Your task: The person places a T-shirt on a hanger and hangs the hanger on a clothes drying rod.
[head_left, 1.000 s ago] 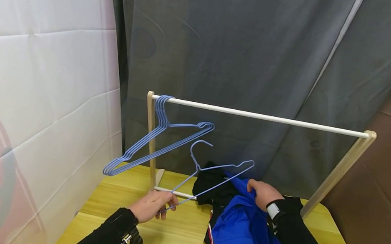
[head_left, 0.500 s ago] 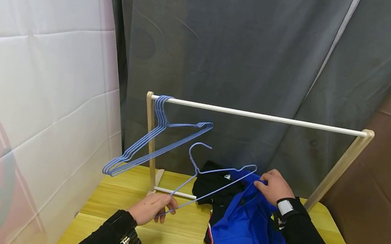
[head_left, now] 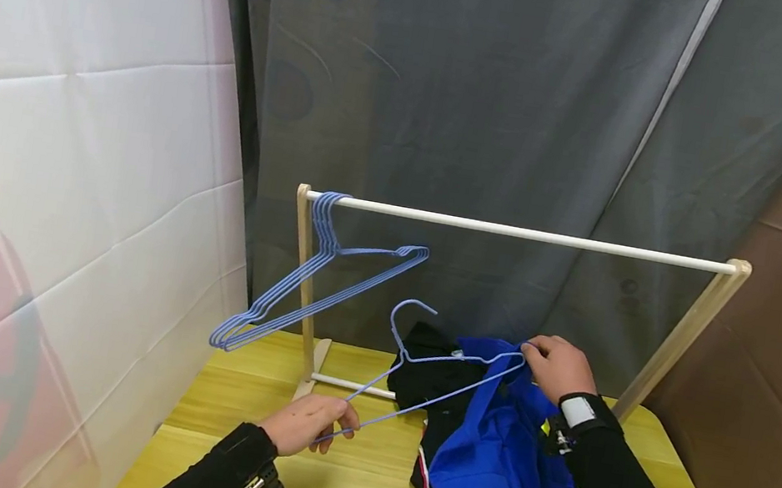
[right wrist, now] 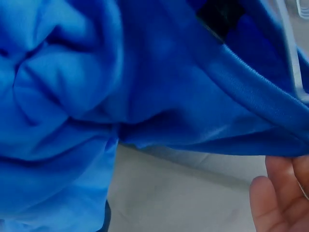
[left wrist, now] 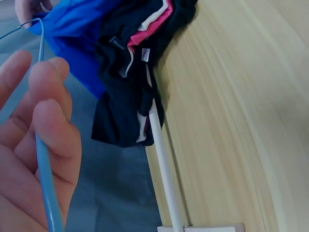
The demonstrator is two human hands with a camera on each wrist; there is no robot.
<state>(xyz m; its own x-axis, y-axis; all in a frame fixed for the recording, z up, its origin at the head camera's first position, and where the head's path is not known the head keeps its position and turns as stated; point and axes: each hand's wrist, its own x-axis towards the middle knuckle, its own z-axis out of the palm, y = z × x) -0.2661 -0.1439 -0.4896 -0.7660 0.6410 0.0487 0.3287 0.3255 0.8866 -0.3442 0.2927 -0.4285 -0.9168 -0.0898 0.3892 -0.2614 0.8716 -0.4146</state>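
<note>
My left hand [head_left: 311, 424] grips the near end of a blue wire clothes hanger [head_left: 402, 355], whose hook points up. In the left wrist view the hanger's wire [left wrist: 44, 183] runs across the curled fingers. My right hand [head_left: 559, 369] pinches the banded edge of a blue garment [head_left: 494, 470], right at the hanger's far end. The right wrist view shows that garment's opening [right wrist: 251, 53] stretched, with the hanger's corner [right wrist: 292, 58] overlapping its edge. Whether the corner lies inside is unclear. Beneath the blue cloth lies a black garment [head_left: 420, 375] with white and red trim.
A wooden rack with a white rail [head_left: 514, 231] stands behind the clothes. Several blue hangers [head_left: 327, 230] hang bunched at its left end. Its right leg [head_left: 684, 338] rises beyond my right forearm. The yellow wooden table [head_left: 225, 388] carries everything, and cloth walls enclose it.
My right hand has shifted right and lifted the blue garment's edge. My left hand has moved the hanger slightly right and lower, so its far end now meets the right hand.
</note>
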